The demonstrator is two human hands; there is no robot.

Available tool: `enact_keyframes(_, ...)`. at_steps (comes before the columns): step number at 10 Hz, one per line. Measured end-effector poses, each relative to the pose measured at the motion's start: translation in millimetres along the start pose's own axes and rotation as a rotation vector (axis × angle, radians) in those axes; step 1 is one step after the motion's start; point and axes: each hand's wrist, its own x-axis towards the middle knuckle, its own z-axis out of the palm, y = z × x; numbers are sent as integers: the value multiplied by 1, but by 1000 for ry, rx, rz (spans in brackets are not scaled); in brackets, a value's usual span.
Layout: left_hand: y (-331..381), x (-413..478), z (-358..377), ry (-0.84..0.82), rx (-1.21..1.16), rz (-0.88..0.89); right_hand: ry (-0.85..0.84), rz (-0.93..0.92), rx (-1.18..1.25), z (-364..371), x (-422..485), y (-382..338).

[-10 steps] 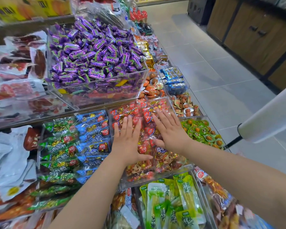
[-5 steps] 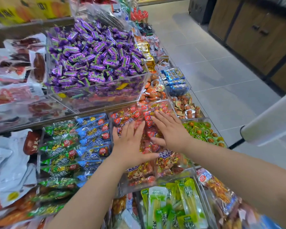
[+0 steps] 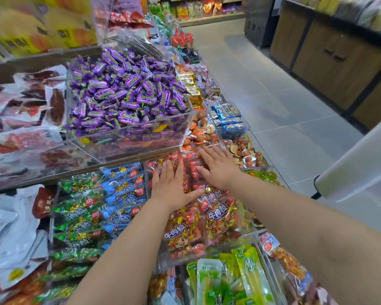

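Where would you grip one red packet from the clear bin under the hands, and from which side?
Probably pinch the crinkled end seam of a top red packet, coming straight down from above: the packets lie flat in a loose pile, and the walls of the clear bin block a sideways approach.

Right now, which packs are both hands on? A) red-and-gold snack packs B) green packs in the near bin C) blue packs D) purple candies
A: the left hand and right hand lie flat, fingers straight, on the red-and-gold snack packs.
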Motion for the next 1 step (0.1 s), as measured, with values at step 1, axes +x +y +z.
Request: enact_keyframes(1, 0, -11, -6, 174, -104, 31, 101, -44, 83, -6, -10, -1)
